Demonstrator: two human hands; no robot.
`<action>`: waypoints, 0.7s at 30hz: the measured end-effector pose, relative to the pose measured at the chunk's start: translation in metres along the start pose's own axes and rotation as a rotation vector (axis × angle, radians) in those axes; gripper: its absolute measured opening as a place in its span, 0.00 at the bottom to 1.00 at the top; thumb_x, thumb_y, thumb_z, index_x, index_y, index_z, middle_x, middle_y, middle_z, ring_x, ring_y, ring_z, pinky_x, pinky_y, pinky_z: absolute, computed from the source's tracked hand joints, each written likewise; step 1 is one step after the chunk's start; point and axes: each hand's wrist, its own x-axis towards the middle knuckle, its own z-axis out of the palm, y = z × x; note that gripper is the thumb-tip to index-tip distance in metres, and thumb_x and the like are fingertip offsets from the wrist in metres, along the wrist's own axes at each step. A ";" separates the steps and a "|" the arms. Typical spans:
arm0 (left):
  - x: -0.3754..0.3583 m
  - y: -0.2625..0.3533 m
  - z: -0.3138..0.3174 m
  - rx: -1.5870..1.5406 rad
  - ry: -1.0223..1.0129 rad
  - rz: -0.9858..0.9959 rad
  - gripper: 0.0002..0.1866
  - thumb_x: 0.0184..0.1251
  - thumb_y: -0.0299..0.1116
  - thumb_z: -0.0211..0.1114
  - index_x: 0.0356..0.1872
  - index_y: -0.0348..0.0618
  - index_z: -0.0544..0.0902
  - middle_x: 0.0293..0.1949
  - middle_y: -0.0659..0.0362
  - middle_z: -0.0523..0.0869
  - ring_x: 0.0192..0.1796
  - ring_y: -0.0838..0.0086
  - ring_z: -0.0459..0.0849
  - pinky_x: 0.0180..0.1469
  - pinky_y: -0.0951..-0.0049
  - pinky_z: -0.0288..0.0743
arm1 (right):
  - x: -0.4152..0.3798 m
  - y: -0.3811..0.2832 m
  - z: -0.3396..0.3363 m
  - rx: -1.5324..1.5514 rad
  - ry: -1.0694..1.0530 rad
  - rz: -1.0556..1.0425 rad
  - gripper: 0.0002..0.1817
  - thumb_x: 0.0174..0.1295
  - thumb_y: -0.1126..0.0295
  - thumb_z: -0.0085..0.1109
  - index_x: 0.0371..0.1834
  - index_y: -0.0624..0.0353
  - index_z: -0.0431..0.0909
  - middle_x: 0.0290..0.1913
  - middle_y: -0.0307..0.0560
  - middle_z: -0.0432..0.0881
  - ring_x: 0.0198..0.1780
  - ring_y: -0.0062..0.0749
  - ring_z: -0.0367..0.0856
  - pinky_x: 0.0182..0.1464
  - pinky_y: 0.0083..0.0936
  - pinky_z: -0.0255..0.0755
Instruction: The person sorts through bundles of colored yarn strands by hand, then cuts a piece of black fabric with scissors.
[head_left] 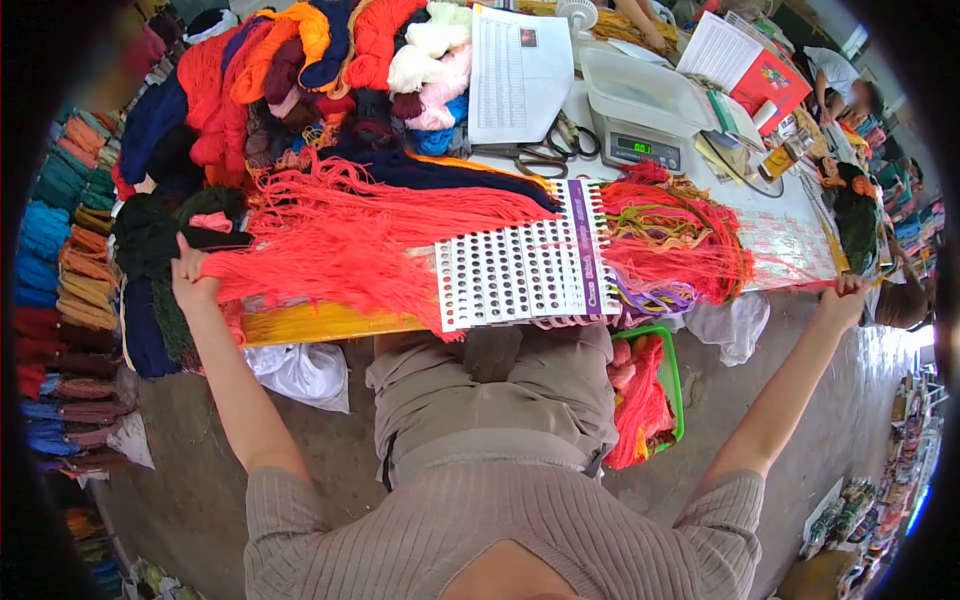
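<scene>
My left hand (pixel 194 277) is closed on the near end of a long bundle of coral-red thread (pixel 330 265) spread across the table's left half. Far out to the right, my right hand (pixel 846 300) is closed at the end of thin coral strands (pixel 785 268) stretched toward it. Between my hands lies a white punched card (pixel 505 275) with rows of round holes and a purple printed strip (pixel 587 245). Dark navy thread (pixel 440 175) lies behind the coral bundle. Mixed red, green and purple threads (pixel 675 235) hang from the notched right edge of the card.
Behind are heaped yarn skeins (pixel 290 60), a printed sheet (pixel 515 85), scissors (pixel 573 140) and a digital scale (pixel 640 148) bearing a clear plastic tub (pixel 645 90). A green basket (pixel 672 385) of red yarn stands below the table. Other people work at the far side.
</scene>
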 end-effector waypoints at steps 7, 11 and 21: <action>-0.044 -0.259 0.154 0.305 -0.070 -0.445 0.17 0.66 0.34 0.57 0.53 0.38 0.73 0.31 0.60 0.80 0.19 0.86 0.66 0.20 0.85 0.63 | -0.206 0.109 0.140 -0.817 -0.851 0.141 0.11 0.63 0.67 0.55 0.47 0.56 0.76 0.26 0.33 0.73 0.30 0.18 0.72 0.35 0.17 0.68; -0.076 -0.383 0.138 0.551 -0.084 -0.948 0.23 0.69 0.46 0.53 0.56 0.40 0.73 0.56 0.57 0.78 0.48 0.73 0.78 0.48 0.75 0.73 | -0.286 0.196 0.143 -0.812 -1.287 0.391 0.08 0.61 0.75 0.55 0.41 0.63 0.72 0.25 0.41 0.79 0.28 0.20 0.78 0.30 0.18 0.72; -0.017 -0.411 0.059 1.183 0.214 -0.211 0.27 0.69 0.53 0.51 0.49 0.35 0.78 0.45 0.51 0.81 0.43 0.73 0.80 0.46 0.73 0.72 | -0.307 0.244 0.124 -0.946 -1.194 0.471 0.07 0.61 0.69 0.56 0.34 0.62 0.80 0.22 0.35 0.79 0.19 0.13 0.71 0.22 0.13 0.65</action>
